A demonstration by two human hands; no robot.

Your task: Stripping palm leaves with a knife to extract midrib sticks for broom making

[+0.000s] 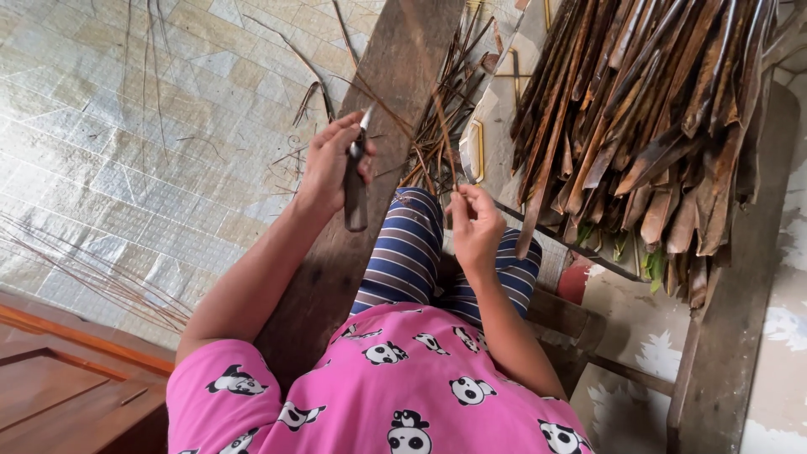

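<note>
Wooden plank (395, 109) runs toward twelve o'clock; left hand (332, 164) grips a knife (356, 189) over it, right hand (475, 223) pinches a thin strip (445, 139). Tiled floor (126, 126) lies open at nine o'clock.

We see a long dark wooden plank (395, 92) running away from us across a pale woven mat (126, 126). To the right, a thick bundle of dry brown leaf stalks (647, 118) leans over a bench (740, 319). Loose thin ribs (76, 277) lie scattered on the mat at left, beside reddish wooden furniture (59, 387). Striped blue trousers (412, 252) and a pink panda-print top (403, 387) fill the foreground.
</note>
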